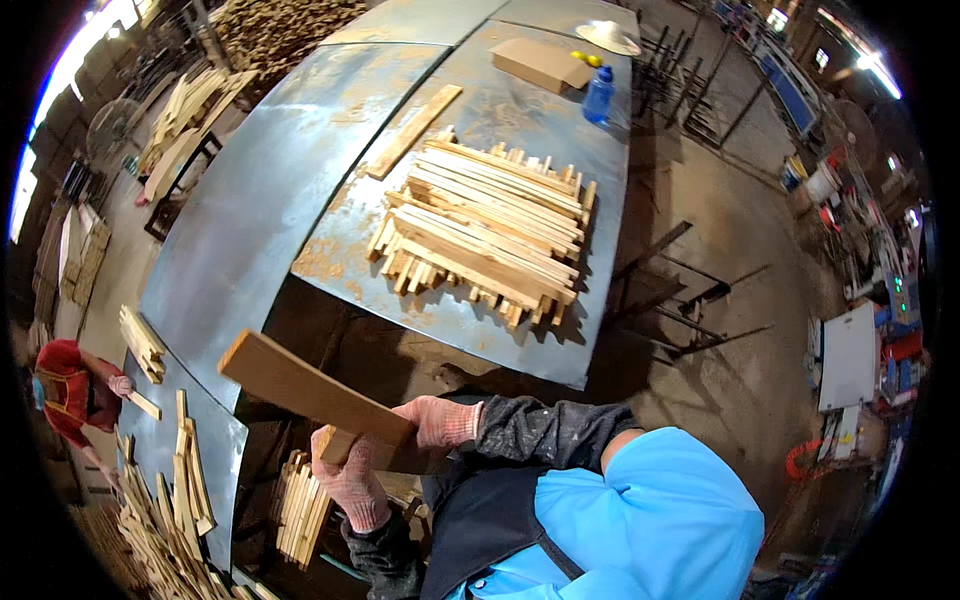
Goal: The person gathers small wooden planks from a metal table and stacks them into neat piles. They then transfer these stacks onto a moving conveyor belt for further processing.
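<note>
A long flat wooden board [300, 380] is held slantwise in front of my body, its far end pointing up and left. My right hand [437, 421], in a pinkish knit glove, grips it near its lower right end. My left hand [352, 482], in a matching glove, is closed around a shorter wood piece [337, 445] just under the board. Whether this piece is separate or part of the board is hard to tell. Beyond them, a stack of narrow wooden strips [490, 225] lies on the metal table [330, 120], layered crosswise.
A loose plank [413, 130], blue bottle [598, 97], cardboard box [540, 65] and pale hat [608, 37] lie on the table. Another bundle of strips [300, 510] sits low beside my left hand. A person in red [75, 390] handles strips at far left. Metal frames [690, 290] stand right.
</note>
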{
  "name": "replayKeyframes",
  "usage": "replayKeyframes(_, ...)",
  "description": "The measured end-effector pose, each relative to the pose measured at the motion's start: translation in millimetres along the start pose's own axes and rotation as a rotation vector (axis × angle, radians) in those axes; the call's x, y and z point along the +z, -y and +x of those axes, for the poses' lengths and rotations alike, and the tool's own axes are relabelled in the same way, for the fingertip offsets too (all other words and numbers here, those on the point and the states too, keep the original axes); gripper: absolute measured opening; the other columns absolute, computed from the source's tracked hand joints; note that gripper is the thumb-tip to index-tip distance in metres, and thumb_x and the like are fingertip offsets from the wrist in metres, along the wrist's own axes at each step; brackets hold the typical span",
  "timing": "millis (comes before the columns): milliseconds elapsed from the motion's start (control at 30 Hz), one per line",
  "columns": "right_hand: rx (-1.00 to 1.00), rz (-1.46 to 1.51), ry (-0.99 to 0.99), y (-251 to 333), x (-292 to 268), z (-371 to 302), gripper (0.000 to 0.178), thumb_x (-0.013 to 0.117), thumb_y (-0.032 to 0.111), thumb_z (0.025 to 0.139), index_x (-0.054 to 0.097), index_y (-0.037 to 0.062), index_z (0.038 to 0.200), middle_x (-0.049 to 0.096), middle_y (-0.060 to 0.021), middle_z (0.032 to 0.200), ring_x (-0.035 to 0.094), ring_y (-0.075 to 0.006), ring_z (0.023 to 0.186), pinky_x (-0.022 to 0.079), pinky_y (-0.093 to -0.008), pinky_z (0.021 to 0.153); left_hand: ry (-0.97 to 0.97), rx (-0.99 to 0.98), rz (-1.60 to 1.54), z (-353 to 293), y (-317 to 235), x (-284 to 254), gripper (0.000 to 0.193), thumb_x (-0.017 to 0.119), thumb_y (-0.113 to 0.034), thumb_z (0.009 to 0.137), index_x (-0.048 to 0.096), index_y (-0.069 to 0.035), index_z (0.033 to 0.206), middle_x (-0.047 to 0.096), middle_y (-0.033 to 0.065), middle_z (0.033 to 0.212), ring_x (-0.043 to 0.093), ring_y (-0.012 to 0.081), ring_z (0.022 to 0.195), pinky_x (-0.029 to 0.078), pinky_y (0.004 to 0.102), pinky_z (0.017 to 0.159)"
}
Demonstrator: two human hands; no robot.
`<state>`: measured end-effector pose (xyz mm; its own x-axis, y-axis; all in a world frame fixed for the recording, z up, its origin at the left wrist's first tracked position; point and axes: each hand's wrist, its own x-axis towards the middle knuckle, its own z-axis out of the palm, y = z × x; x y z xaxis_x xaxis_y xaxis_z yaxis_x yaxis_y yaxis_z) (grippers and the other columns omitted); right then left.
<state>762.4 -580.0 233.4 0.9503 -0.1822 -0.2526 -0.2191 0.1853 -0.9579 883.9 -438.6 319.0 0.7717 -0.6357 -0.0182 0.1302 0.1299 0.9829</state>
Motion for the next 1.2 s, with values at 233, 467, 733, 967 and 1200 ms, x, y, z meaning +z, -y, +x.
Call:
replayKeyframes(233,-0.106,0.547,-0.047,-16.2,-21.9,-63.0,0.053,0.07,-0.016,0.092,0.069,0.0033,0.141,0.073,-0.0003,0.134,0.065,-0.0155,0.121,0.054,-0.0379,0.111,0.105,0.02,0.038,-3.0,31.5,63.4,0.039,0.085,-0.008,0.09,0.068,0.0,0.124,0.074,0.0055,0.114,0.07,0.0156,0.099,0.058,0.0338,0.09)
replayKeyframes(467,-0.156,0.104,-0.524,-24.2,-111.5,-132.3,0.032,0.083,0.014,0.096,0.074,0.0065,0.126,0.077,-0.0064,0.12,0.071,-0.0185,0.11,0.062,-0.0398,0.093,0.208,0.005,0.13,-3.0,46.3,142.7,0.02,0.078,-0.003,0.094,0.069,-0.005,0.112,0.072,0.0026,0.102,0.068,0.0137,0.092,0.056,0.0311,0.087)
replayKeyframes(733,-0.092,0.48,-1.259,-172.8,-277.7,-238.1,0.029,0.085,0.011,0.092,0.069,0.0044,0.115,0.074,-0.003,0.102,0.067,-0.0156,0.09,0.057,-0.0336,0.083,-0.023,-0.104,0.232,-28.3,95.7,165.0,0.017,0.076,0.004,0.092,0.067,-0.005,0.104,0.069,0.0022,0.096,0.063,0.0106,0.084,0.052,0.0261,0.077)
replayKeyframes(967,-0.012,0.548,-1.308,-277.7,-415.4,-255.4,0.049,0.089,0.013,0.088,0.065,-0.0046,0.128,0.075,-0.0116,0.117,0.07,-0.0227,0.1,0.058,-0.0382,0.091,-0.189,-0.132,0.33,-58.7,101.1,166.4,0.017,0.08,-0.002,0.093,0.067,-0.007,0.103,0.067,0.0002,0.097,0.062,0.0114,0.086,0.053,0.029,0.081)
replayKeyframes(1200,0.637,0.127,-1.537,-241.5,-517.5,-240.9,0.081,0.086,0.023,0.088,0.052,-0.0056,0.155,0.06,-0.0259,0.153,0.058,-0.0342,0.143,0.044,-0.0411,0.12,-0.109,-0.159,0.341,-62.2,116.5,182.5,0.019,0.079,-0.001,0.09,0.07,-0.007,0.105,0.069,0.0006,0.1,0.064,0.0121,0.088,0.054,0.03,0.082)
